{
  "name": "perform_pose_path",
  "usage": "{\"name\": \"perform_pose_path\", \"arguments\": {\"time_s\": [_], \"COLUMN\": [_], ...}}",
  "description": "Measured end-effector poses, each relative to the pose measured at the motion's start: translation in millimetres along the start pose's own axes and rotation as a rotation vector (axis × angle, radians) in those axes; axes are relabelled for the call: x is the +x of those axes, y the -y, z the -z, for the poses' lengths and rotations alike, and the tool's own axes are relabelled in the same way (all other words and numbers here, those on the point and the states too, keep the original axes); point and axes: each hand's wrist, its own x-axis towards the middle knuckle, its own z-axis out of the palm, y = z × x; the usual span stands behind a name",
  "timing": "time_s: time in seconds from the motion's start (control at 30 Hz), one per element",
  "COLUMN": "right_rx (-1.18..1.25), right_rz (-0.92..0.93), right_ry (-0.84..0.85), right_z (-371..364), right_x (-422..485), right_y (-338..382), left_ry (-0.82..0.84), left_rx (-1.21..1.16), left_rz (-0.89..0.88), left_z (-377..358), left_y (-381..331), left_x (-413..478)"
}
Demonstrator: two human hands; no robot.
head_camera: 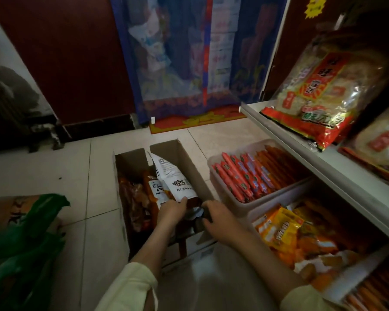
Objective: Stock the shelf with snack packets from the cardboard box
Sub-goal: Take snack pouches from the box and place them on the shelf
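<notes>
Snack packets, white with dark print, are standing upright along the right wall of the cardboard box, about midway down it. The left hand is gripping their lower edge, with the thumb lying across the front packet. The box is sitting open on the tiled floor, just beside the lower bins of the shelf; both forearms are hiding its near end.

Brown and orange packets are filling the box's left side, too dark to tell apart singly.

The right hand is reaching over the box's right wall at the near corner, fingers curling down onto something dark and crumpled. Its fingertips are hidden, so whether it is holding anything cannot be told.

The shelf is running along the right side, cut off by the frame. A large red-and-clear bag is leaning on its upper board. A clear bin under the board's far end is holding red sausage sticks. Yellow-orange packets are lying in a nearer bin, partly cut off.

A green bag is sitting at the floor's left edge, blurred.
</notes>
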Motion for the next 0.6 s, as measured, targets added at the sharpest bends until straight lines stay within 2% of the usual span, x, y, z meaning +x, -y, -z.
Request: {"name": "perform_pose_path", "arguments": {"time_s": [0.13,0.37,0.5,0.6], "right_rx": [0.064,0.136,0.158,0.187], "right_rz": [-0.050,-0.077,-0.086,-0.074], "right_ry": [-0.005,0.007,0.019,-0.006], "right_z": [-6,-4,-1,1], "right_x": [12,19,22,25], "right_y": [-13,-20,-17,-14], "left_ry": [-0.017,-0.045,-0.056,-0.056], "left_rx": [-0.119,-0.203,-0.143,-0.272], "left_rz": [0.095,0.129,0.041,-0.092], "left_z": [-6,-10,-8,-8], "left_y": [-2,8,-3,-14], "left_x": [18,34,26,20]}}
